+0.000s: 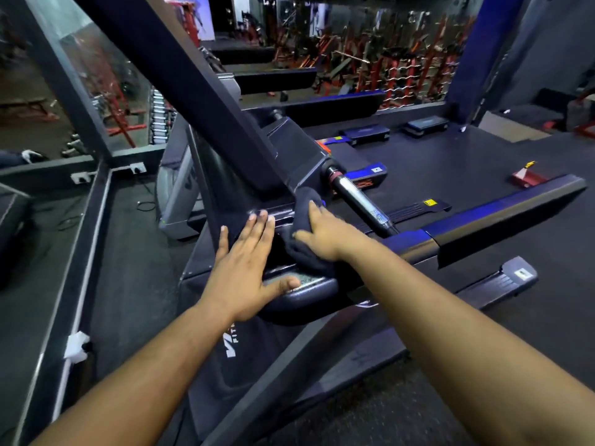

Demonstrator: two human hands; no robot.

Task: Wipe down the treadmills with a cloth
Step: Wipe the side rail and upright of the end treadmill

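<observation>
Black plastic and dark metal make up the treadmill (225,175), its slanted upright rising to the left above the console edge. The left hand (244,268) lies flat there, fingers straight. Just right, the right hand (325,235) presses a bunched dark blue cloth (302,226) against the console beside a chrome handlebar (360,204).

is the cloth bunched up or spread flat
Bunched up. The cloth sits in thick rumpled folds under the right hand, pressed against the treadmill near its handle.
</observation>
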